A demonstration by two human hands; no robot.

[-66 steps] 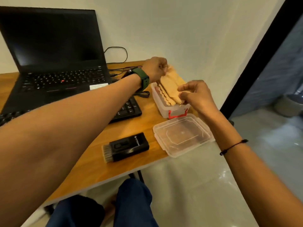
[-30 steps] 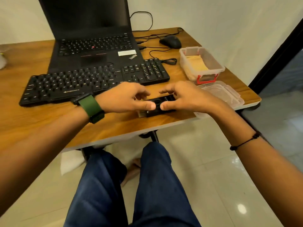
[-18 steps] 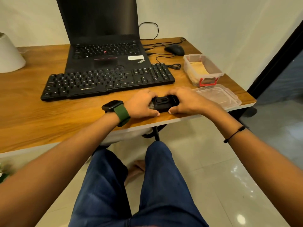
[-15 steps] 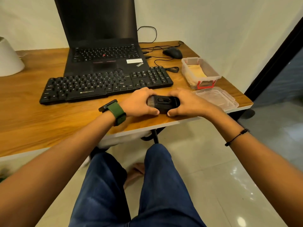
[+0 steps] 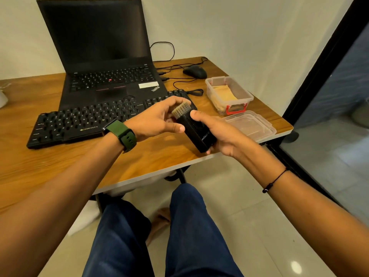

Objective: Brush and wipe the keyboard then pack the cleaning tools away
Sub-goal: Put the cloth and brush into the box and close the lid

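Black brush (image 5: 194, 127) with pale bristles, held above the near edge of the wooden worktop (image 5: 60, 164) at frame centre, bristle end pointing up and away. Right hand (image 5: 216, 130) grips the brush body, thumb on its upper face, fingers curled underneath. Left hand (image 5: 159, 118) is at the bristle end, fingers curled round it and thumb resting against the side of the body just below the bristles. White lettering runs along the lower part of the body; too small to read.

Keyboard (image 5: 87, 120), black, lies on the worktop left of centre, behind the left hand; marked "ZEBRONICS" on its front strip. Laptop (image 5: 103, 62), black, stands open behind the keyboard in the upper left, screen dark, "ThinkPad" printed at the right of the palm rest beside a white sticker.

Clear box (image 5: 245, 96) with a red clip sits right of centre, open, with a tan cloth (image 5: 223, 93) inside. Its lid (image 5: 249, 124) lies flat on the worktop just in front of it. Mouse (image 5: 194, 71), black, is behind the box, its cable looped on the worktop.

Green-strapped watch (image 5: 122, 134) on the left wrist; black cord (image 5: 274, 181) on the right wrist.
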